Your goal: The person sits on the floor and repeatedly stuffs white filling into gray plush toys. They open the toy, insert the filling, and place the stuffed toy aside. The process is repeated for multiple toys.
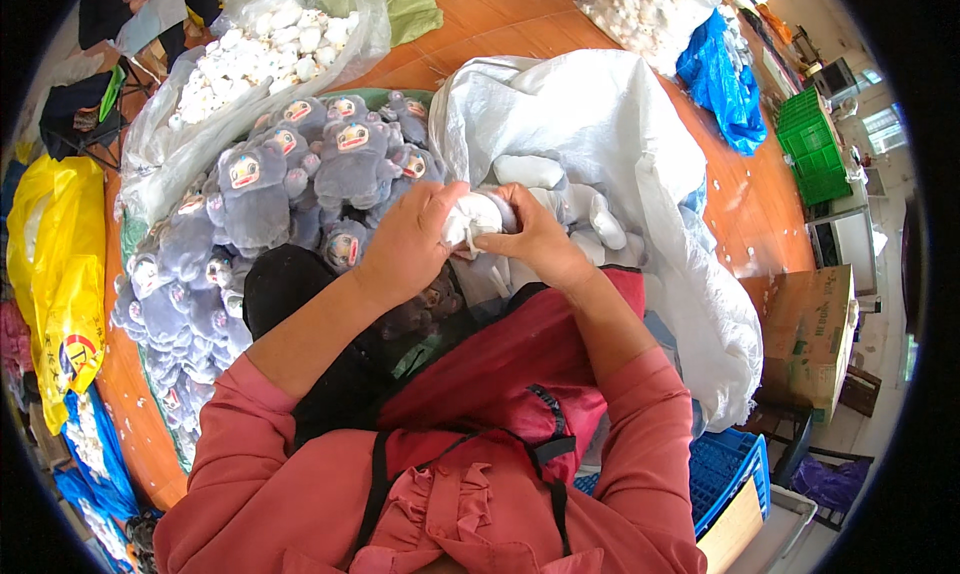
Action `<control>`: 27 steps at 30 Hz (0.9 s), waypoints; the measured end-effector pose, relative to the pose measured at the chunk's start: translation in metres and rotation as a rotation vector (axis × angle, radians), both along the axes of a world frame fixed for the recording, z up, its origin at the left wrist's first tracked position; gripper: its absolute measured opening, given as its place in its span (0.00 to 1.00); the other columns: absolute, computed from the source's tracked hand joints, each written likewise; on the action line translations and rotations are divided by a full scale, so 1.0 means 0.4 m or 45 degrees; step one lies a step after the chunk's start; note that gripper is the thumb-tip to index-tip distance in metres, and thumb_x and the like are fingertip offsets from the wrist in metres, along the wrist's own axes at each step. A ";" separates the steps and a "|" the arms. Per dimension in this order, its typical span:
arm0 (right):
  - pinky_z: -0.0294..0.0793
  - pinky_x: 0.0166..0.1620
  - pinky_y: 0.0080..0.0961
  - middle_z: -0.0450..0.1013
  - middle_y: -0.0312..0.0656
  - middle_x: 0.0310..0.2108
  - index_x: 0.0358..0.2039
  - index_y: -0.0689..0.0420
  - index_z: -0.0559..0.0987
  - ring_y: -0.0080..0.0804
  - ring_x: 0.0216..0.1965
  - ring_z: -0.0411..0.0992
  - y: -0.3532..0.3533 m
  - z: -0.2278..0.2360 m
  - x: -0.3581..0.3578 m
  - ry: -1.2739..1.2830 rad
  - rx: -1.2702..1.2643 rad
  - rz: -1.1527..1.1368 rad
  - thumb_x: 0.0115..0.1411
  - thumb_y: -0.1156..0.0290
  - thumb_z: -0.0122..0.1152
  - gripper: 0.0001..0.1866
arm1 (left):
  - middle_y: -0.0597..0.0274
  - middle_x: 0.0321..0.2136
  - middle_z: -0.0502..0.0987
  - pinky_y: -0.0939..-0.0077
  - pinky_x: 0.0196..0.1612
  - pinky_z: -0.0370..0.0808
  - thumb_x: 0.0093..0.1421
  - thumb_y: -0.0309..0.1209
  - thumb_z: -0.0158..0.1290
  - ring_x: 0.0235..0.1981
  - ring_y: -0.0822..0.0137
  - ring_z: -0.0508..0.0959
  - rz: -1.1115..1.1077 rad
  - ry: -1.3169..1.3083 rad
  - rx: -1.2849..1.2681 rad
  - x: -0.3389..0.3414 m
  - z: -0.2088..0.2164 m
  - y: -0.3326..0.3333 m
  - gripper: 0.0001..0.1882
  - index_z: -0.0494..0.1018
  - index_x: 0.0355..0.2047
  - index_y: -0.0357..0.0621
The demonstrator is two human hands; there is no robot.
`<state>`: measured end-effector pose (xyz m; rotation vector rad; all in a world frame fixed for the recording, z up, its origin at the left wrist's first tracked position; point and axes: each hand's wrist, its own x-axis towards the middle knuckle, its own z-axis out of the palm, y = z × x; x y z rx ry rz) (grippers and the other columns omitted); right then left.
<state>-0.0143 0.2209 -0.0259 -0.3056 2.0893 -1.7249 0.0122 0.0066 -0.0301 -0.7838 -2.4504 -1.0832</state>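
Wears a coral-pink top point(460, 519) with a ruffled front and sleeves reaching about to the elbows, and has dark red cloth point(490, 389) across the lap, next to black cloth point(285, 294) on the left. Just behind the right elbow, a blue plastic crate point(732, 464), partly hidden by the sleeve. Extends both bare forearms forward to meet at a small white stuffed piece point(472, 222), raised between the hands in front of an open white sack point(570, 104). Grasps its left side with the left hand point(412, 236), thumb and fingers curled against it; pinches its right side with the right hand point(540, 239), between bent thumb and fingers. Just beyond, inside the sack, a jumble of loose white and pale grey pieces point(530, 171). To the left, near the left forearm, a large heap of grey plush toys point(255, 194) with pale face patches. To the right, past the sack, a brown cardboard box point(810, 334). Far left, a bright yellow plastic bag point(55, 239). Behind the toys, a clear plastic bag point(155, 169) with many small white pieces point(265, 59). Farther across the orange floor point(480, 24), a blue plastic bag point(725, 89) and green crates point(815, 144). At the upper left edge, part of another person point(110, 14).
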 end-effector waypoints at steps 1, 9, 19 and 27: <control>0.71 0.46 0.26 0.72 0.40 0.40 0.48 0.59 0.70 0.27 0.42 0.70 -0.004 -0.006 -0.002 0.096 0.060 0.002 0.49 0.69 0.72 0.27 | 0.47 0.44 0.71 0.57 0.46 0.71 0.44 0.22 0.64 0.44 0.44 0.73 0.050 -0.005 -0.008 -0.005 0.001 0.002 0.36 0.63 0.55 0.40; 0.72 0.43 0.31 0.72 0.48 0.36 0.45 0.60 0.68 0.40 0.37 0.73 -0.051 0.010 0.018 0.466 0.306 -0.184 0.46 0.68 0.73 0.28 | 0.49 0.37 0.70 0.56 0.41 0.71 0.44 0.22 0.65 0.39 0.44 0.73 0.261 -0.002 -0.091 -0.039 -0.002 0.000 0.29 0.66 0.47 0.39; 0.72 0.43 0.31 0.71 0.48 0.32 0.40 0.60 0.69 0.41 0.35 0.71 -0.043 -0.017 0.026 0.464 0.217 -0.434 0.45 0.75 0.69 0.23 | 0.49 0.39 0.69 0.58 0.44 0.71 0.42 0.23 0.64 0.41 0.45 0.73 0.121 -0.029 -0.097 -0.040 0.026 0.017 0.28 0.67 0.44 0.36; 0.72 0.41 0.35 0.73 0.52 0.32 0.40 0.60 0.69 0.49 0.34 0.73 -0.033 -0.013 0.001 0.617 0.448 -0.533 0.45 0.77 0.68 0.22 | 0.51 0.37 0.73 0.63 0.41 0.75 0.47 0.29 0.67 0.38 0.50 0.77 0.097 -0.322 0.243 -0.004 0.043 0.048 0.25 0.68 0.42 0.39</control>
